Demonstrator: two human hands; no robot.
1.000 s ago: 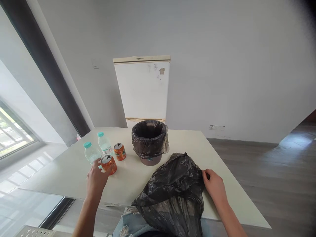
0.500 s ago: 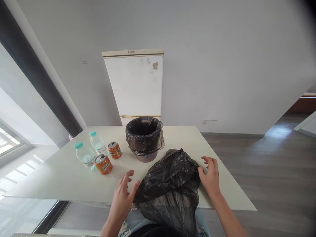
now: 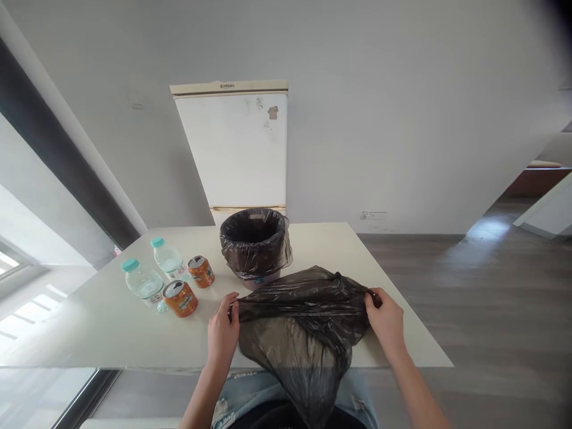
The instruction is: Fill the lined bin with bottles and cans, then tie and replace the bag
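Note:
A loose black plastic bag (image 3: pixel 304 333) lies on the near edge of the white table (image 3: pixel 111 322) and hangs down over my lap. My left hand (image 3: pixel 223 330) pinches its rim on the left, and my right hand (image 3: pixel 385 322) grips the rim on the right, so the top edge is stretched between them. Behind the bag stands a small bin (image 3: pixel 255 247) lined with another black bag. Left of my left hand are two orange cans (image 3: pixel 179 298) and two water bottles (image 3: pixel 142 283) with teal caps.
A white fridge (image 3: pixel 235 149) stands against the wall behind the table. A window and a dark frame run along the left. Grey wooden floor opens to the right of the table.
My left hand left the near orange can, crossed to the bag and took hold of its rim. My right hand closed on the other side, and the bag is now pulled wide.

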